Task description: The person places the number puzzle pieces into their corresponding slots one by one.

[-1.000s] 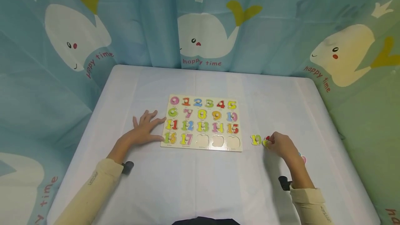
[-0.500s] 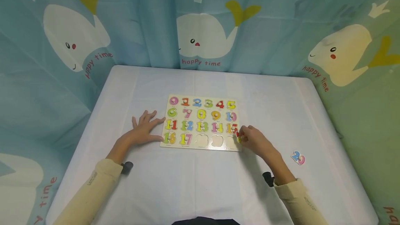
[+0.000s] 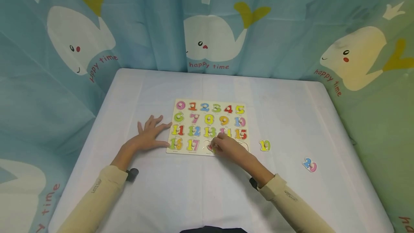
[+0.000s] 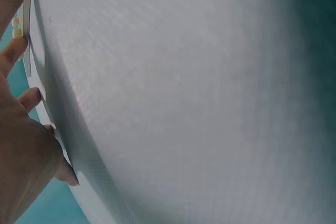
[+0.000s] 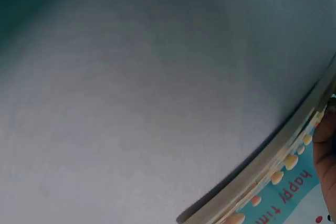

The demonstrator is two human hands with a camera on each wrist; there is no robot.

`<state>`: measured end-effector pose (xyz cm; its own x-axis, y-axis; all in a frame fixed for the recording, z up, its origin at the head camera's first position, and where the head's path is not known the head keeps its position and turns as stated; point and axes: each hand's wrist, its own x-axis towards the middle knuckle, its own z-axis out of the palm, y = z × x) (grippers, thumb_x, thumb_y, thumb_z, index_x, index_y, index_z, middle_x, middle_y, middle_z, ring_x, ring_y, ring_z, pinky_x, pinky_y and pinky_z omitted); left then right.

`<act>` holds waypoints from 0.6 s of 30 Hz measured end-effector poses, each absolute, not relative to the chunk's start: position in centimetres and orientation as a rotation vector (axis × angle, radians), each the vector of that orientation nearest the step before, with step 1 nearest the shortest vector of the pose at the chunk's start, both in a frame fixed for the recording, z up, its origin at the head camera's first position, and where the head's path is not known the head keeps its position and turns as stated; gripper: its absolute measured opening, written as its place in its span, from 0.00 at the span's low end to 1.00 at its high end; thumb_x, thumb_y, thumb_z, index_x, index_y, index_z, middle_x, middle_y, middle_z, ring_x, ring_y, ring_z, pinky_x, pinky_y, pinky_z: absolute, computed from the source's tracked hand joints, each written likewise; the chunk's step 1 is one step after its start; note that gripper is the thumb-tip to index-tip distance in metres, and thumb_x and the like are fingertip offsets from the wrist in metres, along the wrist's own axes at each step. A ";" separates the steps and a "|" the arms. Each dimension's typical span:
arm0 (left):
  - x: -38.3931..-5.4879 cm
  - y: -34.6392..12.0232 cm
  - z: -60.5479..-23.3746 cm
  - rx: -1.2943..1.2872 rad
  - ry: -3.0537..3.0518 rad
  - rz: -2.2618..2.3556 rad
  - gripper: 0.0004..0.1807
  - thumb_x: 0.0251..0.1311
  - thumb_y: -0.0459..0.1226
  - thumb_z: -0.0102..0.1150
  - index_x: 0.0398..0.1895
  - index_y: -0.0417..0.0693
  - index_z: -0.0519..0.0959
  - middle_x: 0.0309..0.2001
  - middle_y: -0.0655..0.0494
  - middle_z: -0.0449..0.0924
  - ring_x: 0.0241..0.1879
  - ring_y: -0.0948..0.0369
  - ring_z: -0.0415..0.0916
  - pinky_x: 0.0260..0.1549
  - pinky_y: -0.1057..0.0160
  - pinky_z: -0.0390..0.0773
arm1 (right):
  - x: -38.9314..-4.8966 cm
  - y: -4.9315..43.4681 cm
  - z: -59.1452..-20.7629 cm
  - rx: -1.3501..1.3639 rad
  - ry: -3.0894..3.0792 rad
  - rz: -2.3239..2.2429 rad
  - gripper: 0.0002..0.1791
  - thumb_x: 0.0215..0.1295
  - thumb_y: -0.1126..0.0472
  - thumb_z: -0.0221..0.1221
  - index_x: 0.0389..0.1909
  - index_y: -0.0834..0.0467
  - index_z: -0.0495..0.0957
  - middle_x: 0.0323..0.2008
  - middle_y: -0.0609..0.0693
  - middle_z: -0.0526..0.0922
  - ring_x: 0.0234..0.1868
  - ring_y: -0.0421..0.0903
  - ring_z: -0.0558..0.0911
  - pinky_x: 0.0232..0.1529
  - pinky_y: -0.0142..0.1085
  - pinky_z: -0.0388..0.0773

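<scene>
A wooden number puzzle board [image 3: 185,124] lies on the table in the head view, with knobbed number pieces in its upper rows. My left hand [image 3: 147,136] is spread at the board's left edge, thumb and index fingertip touching it. My right hand [image 3: 229,149] pinches a red-and-yellow number puzzle piece [image 3: 210,147] over the third recess of the bottom row. Fingers cover much of that piece and part of the 14. In the right wrist view, only part of the right hand [image 5: 326,156] shows beside the board's edge [image 5: 252,177].
To the right of the board lies a 19 piece [image 3: 265,145]. Farther right is a blue-and-pink 20 piece [image 3: 309,165]. A white cloth [image 3: 155,190] covers the table, and whale-print curtains [image 3: 161,21] hang behind and at both sides.
My right hand has carried the red-and-yellow number puzzle piece leftward from beside the 19 piece to the board's bottom row. My left hand stays at the board's left edge.
</scene>
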<state>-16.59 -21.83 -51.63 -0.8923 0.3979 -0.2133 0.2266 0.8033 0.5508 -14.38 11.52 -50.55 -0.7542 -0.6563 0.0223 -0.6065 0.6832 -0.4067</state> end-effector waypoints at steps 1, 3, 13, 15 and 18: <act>-16.6 -21.8 -51.6 0.475 2.674 0.755 0.45 0.48 0.57 0.66 0.69 0.52 0.63 0.72 0.38 0.42 0.69 0.37 0.27 0.53 0.28 0.22 | -14.4 11.3 -50.5 -1.050 2.760 -0.598 0.08 0.57 0.72 0.58 0.36 0.58 0.79 0.32 0.46 0.75 0.31 0.39 0.72 0.32 0.28 0.72; -16.5 -21.9 -51.7 0.477 2.679 0.754 0.45 0.48 0.57 0.66 0.69 0.51 0.63 0.72 0.38 0.43 0.69 0.36 0.27 0.53 0.28 0.22 | -14.6 11.1 -50.6 -1.052 2.744 -0.604 0.09 0.58 0.72 0.58 0.39 0.59 0.79 0.36 0.46 0.78 0.35 0.40 0.74 0.37 0.29 0.73; -16.4 -21.8 -52.0 0.495 2.699 0.756 0.45 0.47 0.58 0.65 0.69 0.52 0.64 0.71 0.37 0.44 0.69 0.36 0.28 0.53 0.27 0.22 | -15.0 10.3 -50.6 -1.101 2.694 -0.636 0.10 0.60 0.71 0.55 0.40 0.58 0.77 0.37 0.45 0.80 0.38 0.41 0.74 0.41 0.29 0.73; -16.3 -21.9 -52.1 0.491 2.701 0.756 0.45 0.47 0.58 0.66 0.69 0.52 0.64 0.71 0.38 0.44 0.69 0.36 0.28 0.53 0.28 0.22 | -15.0 10.1 -50.7 -1.115 2.690 -0.634 0.10 0.60 0.71 0.56 0.40 0.57 0.77 0.36 0.44 0.80 0.38 0.40 0.74 0.40 0.29 0.72; -16.2 -21.9 -52.2 0.493 2.704 0.765 0.46 0.47 0.58 0.66 0.69 0.52 0.64 0.71 0.38 0.44 0.69 0.36 0.28 0.53 0.28 0.22 | -14.9 10.0 -50.8 -1.124 2.685 -0.618 0.10 0.59 0.72 0.56 0.39 0.57 0.78 0.35 0.44 0.79 0.38 0.40 0.74 0.39 0.28 0.72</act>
